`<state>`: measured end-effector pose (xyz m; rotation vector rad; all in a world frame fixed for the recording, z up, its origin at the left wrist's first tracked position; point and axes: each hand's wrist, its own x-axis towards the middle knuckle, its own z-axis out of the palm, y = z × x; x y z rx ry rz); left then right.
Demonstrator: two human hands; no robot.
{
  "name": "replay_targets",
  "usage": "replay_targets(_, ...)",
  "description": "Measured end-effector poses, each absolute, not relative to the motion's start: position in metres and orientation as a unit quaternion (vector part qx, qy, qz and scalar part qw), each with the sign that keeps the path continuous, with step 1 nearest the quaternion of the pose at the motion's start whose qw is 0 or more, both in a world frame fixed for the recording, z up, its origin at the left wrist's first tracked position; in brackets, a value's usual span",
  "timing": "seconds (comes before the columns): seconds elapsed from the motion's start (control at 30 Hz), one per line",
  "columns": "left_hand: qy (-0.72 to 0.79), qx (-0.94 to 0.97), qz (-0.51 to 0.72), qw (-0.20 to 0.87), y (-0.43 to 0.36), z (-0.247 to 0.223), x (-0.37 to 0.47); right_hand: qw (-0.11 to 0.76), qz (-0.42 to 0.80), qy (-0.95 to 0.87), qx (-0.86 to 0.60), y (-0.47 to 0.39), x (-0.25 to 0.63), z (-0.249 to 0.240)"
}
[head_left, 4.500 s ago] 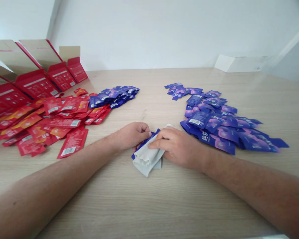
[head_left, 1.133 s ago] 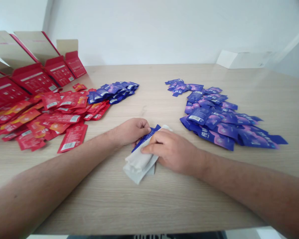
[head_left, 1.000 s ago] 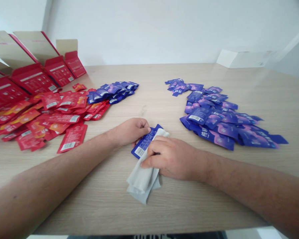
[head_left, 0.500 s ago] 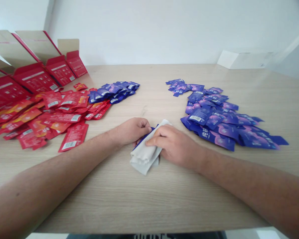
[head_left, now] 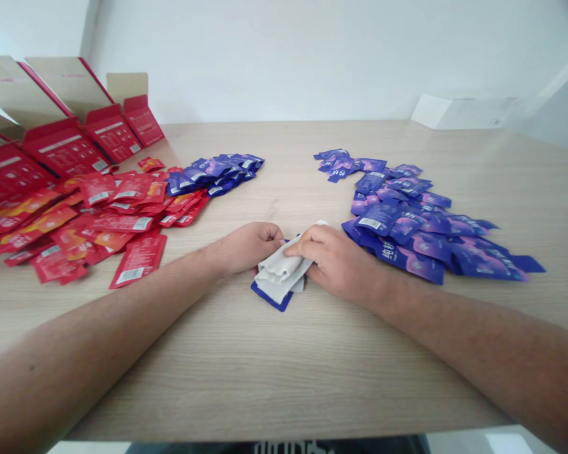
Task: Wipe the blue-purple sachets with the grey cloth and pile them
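Observation:
At the middle of the table a blue packet [head_left: 271,301] lies flat, mostly covered by a folded white cloth [head_left: 280,268]. My right hand [head_left: 336,255] is closed on the cloth, its fingers pinching it from above. My left hand [head_left: 253,247] is closed at the packet's far left edge, thumb and index finger pressed together there. Its fingertips are partly hidden by the cloth. Only the near end and a sliver of the far end of the packet show.
Red packets [head_left: 123,221] lie heaped at left, with a small pile of blue packets [head_left: 218,171] behind. More blue-purple packets [head_left: 407,227] spread at right. Open red boxes [head_left: 66,151] line the back left. A white box [head_left: 464,112] stands at the back right of the wooden table [head_left: 246,378].
My right hand has drawn the cloth slightly away from me along the packet, uncovering its near end. My left hand has stayed almost in place.

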<state>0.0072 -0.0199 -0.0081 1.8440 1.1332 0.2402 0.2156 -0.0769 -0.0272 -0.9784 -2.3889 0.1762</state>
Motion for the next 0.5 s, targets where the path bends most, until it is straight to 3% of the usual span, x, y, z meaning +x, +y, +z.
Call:
replay_targets(0.17, 0.456, 0.757, 0.092, 0.458, -0.019, -0.009, 0.006, 0.203, 0.077, -0.952, -0.217, -0.105, 0.2, -0.02)
replay_targets(0.27, 0.45, 0.762, 0.098, 0.456, -0.02, -0.009, 0.006, 0.174, 0.077, -0.956, -0.222, -0.097, 0.209, -0.016)
replay_targets(0.5, 0.458, 0.748, 0.095, 0.471, -0.02, -0.007, 0.008, 0.278, 0.065, -0.882, -0.375, -0.069, 0.223, -0.025)
